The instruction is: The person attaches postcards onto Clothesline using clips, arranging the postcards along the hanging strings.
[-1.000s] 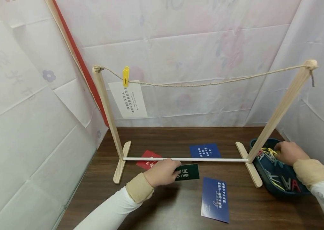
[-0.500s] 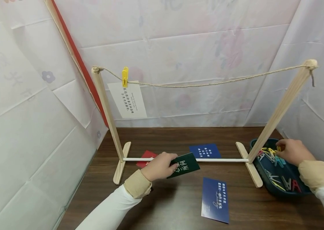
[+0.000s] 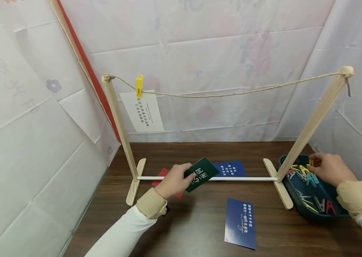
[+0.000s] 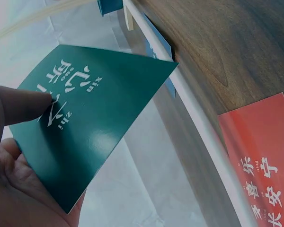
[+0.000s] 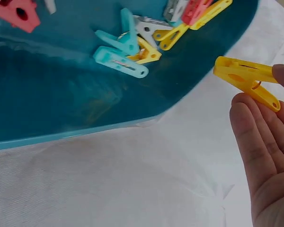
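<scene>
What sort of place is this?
Likely a makeshift indoor booth, though I can't tell in what building: flower-printed white sheets enclose a brown table on three sides, and on it stands a small wooden frame strung with a rope.

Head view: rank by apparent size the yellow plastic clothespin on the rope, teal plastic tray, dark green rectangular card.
Largest: teal plastic tray
Next: dark green rectangular card
Smallest: yellow plastic clothespin on the rope

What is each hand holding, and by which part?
Left hand: the green card, by one edge, thumb over its lettering. Right hand: a yellow clothespin, by its handles.
</scene>
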`<state>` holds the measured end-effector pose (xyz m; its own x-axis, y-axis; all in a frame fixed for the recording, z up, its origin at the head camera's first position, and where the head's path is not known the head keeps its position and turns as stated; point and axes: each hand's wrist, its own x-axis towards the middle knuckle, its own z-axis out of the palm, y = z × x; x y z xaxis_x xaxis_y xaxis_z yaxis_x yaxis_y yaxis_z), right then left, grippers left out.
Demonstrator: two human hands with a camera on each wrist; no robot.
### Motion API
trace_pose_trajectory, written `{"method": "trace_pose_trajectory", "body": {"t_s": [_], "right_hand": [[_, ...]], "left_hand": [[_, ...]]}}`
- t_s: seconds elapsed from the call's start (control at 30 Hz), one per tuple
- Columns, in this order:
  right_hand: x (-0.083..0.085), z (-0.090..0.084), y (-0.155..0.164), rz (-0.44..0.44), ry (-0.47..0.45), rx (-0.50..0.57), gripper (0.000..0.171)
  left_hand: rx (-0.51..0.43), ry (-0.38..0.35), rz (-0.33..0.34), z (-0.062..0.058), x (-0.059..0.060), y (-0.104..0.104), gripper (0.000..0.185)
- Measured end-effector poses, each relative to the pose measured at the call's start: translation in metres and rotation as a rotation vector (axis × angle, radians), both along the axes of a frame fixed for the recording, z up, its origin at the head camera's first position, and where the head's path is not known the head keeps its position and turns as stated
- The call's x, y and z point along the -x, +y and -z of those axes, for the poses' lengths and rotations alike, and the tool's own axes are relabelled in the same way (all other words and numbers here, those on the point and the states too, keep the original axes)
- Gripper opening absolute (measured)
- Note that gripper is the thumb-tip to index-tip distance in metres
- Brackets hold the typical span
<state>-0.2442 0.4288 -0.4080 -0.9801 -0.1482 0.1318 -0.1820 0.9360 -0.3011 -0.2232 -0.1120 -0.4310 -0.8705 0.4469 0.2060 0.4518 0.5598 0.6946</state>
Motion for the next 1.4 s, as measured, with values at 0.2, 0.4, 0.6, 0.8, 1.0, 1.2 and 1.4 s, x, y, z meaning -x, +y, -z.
{"method": "trace_pose_trajectory", "body": {"t_s": [0.2, 0.4, 0.6, 0.8, 1.0, 1.2, 1.4], "right_hand": [[-0.006, -0.002, -0.01, 0.011, 0.05, 0.067, 0.042], [-0.012, -0.005, -0.018, 0.029, 0.091, 0.101, 0.042], [-0.018, -0.011, -0.027, 0.042, 0.128, 0.129, 0.04], [-0.025, -0.018, -0.036, 0.069, 0.2, 0.148, 0.038], [-0.032, -0.021, -0.042, 0.086, 0.246, 0.171, 0.037], [-0.037, -0.024, -0.048, 0.085, 0.277, 0.203, 0.035], [-0.043, -0.027, -0.054, 0.067, 0.332, 0.234, 0.033]], "left_hand": [[-0.1, -0.003, -0.038, 0.001, 0.0, -0.002, 0.01], [-0.145, -0.003, -0.096, 0.0, 0.0, -0.003, 0.011], [-0.166, 0.025, -0.146, -0.002, 0.001, -0.005, 0.01], [-0.198, 0.02, -0.176, -0.005, 0.003, -0.008, 0.009], [-0.263, 0.017, -0.196, -0.011, 0.006, -0.012, 0.012], [-0.293, 0.051, -0.213, -0.015, 0.008, -0.014, 0.012], [-0.331, 0.088, -0.23, -0.018, 0.009, -0.017, 0.013]]}}
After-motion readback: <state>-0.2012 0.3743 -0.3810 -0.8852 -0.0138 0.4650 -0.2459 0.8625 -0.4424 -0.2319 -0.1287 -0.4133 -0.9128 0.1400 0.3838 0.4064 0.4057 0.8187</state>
